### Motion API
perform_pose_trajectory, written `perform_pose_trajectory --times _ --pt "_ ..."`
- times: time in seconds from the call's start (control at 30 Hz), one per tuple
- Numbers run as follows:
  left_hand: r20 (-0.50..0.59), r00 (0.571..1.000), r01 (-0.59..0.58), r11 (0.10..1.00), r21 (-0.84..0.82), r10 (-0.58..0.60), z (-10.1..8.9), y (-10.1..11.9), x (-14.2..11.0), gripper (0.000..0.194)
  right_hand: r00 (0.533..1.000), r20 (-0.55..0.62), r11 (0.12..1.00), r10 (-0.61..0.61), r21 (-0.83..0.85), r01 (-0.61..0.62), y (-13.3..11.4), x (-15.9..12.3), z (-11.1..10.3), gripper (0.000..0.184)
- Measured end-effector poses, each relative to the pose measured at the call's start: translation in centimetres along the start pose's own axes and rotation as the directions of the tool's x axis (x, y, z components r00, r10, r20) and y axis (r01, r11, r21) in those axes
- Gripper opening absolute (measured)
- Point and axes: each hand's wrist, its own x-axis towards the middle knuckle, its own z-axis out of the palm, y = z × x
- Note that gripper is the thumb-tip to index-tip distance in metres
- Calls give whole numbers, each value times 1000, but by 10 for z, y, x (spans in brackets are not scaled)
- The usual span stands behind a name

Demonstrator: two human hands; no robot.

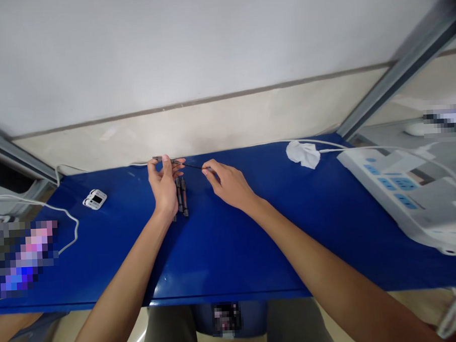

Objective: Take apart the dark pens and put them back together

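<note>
My left hand point(163, 188), palm turned up near the back edge of the blue table, grips a slim dark pen point(158, 158) between thumb and fingers. From it a thin dark rod point(193, 166) runs to the right, and my right hand point(230, 183) pinches its far end with thumb and forefinger. Whether the rod is inside the pen or only beside it, I cannot tell. Just right of my left wrist, several dark pens point(184, 197) lie side by side on the table, partly hidden by that hand.
On the blue table point(232, 261) lie a white earbud-like case point(94, 199) at left and crumpled white tissue point(303, 154) at back right. A large white plastic package point(398, 188) fills the right side. White cables point(73, 218) cross both sides. A pale wall point(218, 126) bounds the back.
</note>
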Motion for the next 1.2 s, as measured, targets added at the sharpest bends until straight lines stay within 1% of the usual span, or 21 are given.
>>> perform_pose_trajectory --times 0.2,0.37,0.47,0.53,0.67,0.77,0.97,1.2 --pt "12 1000 24 1000 -10 -24 5 3 -5 39 1000 -6 1000 -7 -21 7 0 0 0 28" --pt "35 999 37 999 4 -37 8 5 -8 36 1000 1 999 -5 -35 5 -2 0 1 30" --pt "73 996 51 999 10 -52 10 5 -10 35 1000 5 999 -11 -44 12 -2 0 1 30" --pt "116 992 54 998 32 -57 12 4 -13 33 1000 5 999 -20 -45 20 -3 -1 0 30" --pt "192 981 19 995 95 -37 16 3 -19 30 999 5 999 -36 -40 36 -3 -1 1 28" --pt "194 980 18 993 114 -40 16 4 -21 30 999 7 998 -38 -50 38 -2 -1 1 27" --pt "225 973 35 995 97 -56 14 6 -18 27 1000 -6 999 -31 -27 31 -2 -1 1 25" --pt "247 967 45 995 92 -66 12 4 -18 31 1000 -15 1000 -4 19 4 -2 0 3 23"
